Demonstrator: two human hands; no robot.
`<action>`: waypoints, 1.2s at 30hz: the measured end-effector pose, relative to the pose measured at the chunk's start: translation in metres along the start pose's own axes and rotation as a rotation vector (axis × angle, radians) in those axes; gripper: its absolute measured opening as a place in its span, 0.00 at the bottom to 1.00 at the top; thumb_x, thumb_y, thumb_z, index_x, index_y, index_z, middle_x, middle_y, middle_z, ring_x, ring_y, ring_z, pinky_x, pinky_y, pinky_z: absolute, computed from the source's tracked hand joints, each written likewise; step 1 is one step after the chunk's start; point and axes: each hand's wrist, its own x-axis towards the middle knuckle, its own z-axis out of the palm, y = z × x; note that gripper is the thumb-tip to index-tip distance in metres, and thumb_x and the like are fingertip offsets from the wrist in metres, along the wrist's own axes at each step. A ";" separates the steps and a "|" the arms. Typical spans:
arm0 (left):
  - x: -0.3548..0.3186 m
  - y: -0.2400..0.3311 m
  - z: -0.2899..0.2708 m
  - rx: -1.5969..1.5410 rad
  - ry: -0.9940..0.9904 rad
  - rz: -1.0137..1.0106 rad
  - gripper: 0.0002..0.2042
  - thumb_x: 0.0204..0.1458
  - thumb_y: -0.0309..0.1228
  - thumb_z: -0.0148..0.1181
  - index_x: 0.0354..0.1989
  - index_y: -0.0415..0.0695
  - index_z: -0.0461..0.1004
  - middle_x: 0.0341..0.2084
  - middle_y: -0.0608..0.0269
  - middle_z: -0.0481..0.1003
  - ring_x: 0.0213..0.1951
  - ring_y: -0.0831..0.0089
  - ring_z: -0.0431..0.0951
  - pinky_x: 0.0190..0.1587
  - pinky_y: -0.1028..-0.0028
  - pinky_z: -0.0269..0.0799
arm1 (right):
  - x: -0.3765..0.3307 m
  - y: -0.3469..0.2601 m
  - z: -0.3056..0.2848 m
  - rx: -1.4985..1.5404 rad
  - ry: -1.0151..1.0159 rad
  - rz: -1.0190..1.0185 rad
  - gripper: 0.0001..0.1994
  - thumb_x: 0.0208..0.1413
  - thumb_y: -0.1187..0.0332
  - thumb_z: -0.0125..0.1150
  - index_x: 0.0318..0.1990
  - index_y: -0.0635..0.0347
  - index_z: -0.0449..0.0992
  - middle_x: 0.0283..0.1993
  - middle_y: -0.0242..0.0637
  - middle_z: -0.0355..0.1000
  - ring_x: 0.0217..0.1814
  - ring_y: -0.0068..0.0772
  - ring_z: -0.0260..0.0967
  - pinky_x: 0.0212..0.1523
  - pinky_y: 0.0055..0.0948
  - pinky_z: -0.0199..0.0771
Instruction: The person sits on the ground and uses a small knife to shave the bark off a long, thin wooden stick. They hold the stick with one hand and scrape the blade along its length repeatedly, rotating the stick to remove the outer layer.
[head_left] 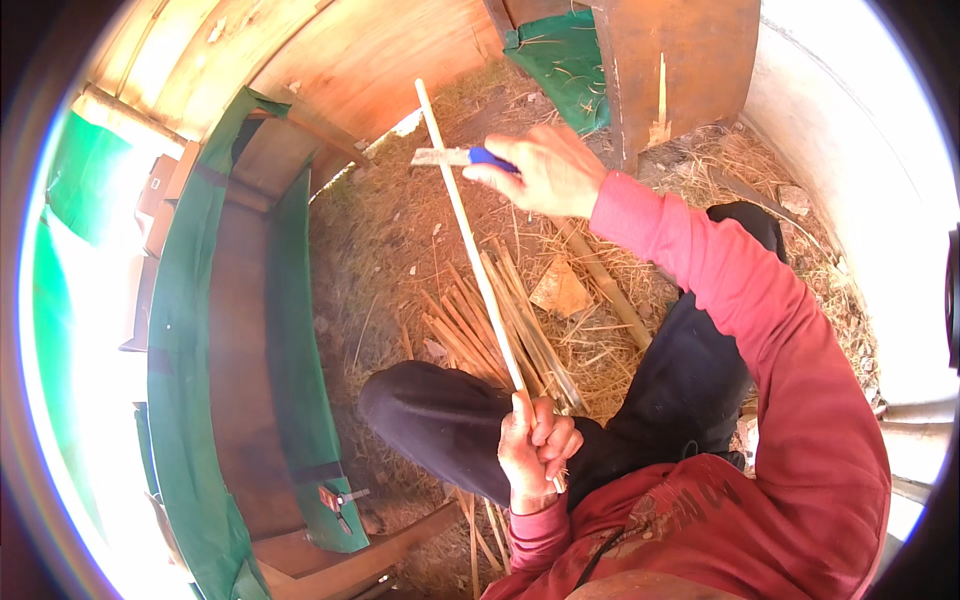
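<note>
My left hand (540, 447) is closed round the lower end of a long, pale wooden stick (468, 235), close to my lap. The stick slants up and away to the left, its far end free in the air. In my right hand (555, 172), a knife (492, 158) with a blue handle is gripped, arm stretched forward. Its flat, whitish blade (438, 157) lies across the stick a little below the far tip. Whether the edge bites into the wood, I cannot tell. Below the stick, a bundle of split wooden strips (465, 325) rests on the ground by my bent knee.
Straw and shavings cover the earth floor (375, 260). A thicker pole (605, 280) and a flat wood scrap (561, 288) lie beyond my legs. A green-covered wooden frame (215, 400) stands at left, bearing a small red-handled tool (335, 500). A brown board (685, 70) stands at the far right.
</note>
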 end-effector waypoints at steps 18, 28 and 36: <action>-0.018 -0.003 0.004 0.190 -0.057 0.112 0.27 0.66 0.50 0.38 0.15 0.49 0.56 0.05 0.73 0.50 0.05 0.82 0.46 0.10 0.79 0.41 | 0.009 0.020 0.001 -0.033 -0.018 0.243 0.24 0.63 0.44 0.48 0.30 0.56 0.76 0.12 0.41 0.65 0.11 0.42 0.64 0.18 0.41 0.65; -0.009 0.016 -0.006 0.074 0.020 0.082 0.29 0.66 0.53 0.34 0.11 0.52 0.53 0.04 0.70 0.52 0.05 0.79 0.48 0.11 0.78 0.44 | -0.021 -0.035 0.000 0.322 -0.228 -0.175 0.20 0.61 0.46 0.53 0.33 0.54 0.74 0.14 0.45 0.66 0.16 0.51 0.66 0.25 0.51 0.63; -0.011 0.004 0.002 0.424 0.150 0.208 0.29 0.64 0.50 0.44 0.11 0.50 0.52 0.06 0.74 0.50 0.07 0.82 0.47 0.10 0.79 0.42 | -0.006 -0.012 -0.003 0.004 -0.007 -0.028 0.17 0.59 0.51 0.58 0.28 0.54 0.71 0.14 0.43 0.65 0.13 0.48 0.64 0.15 0.42 0.62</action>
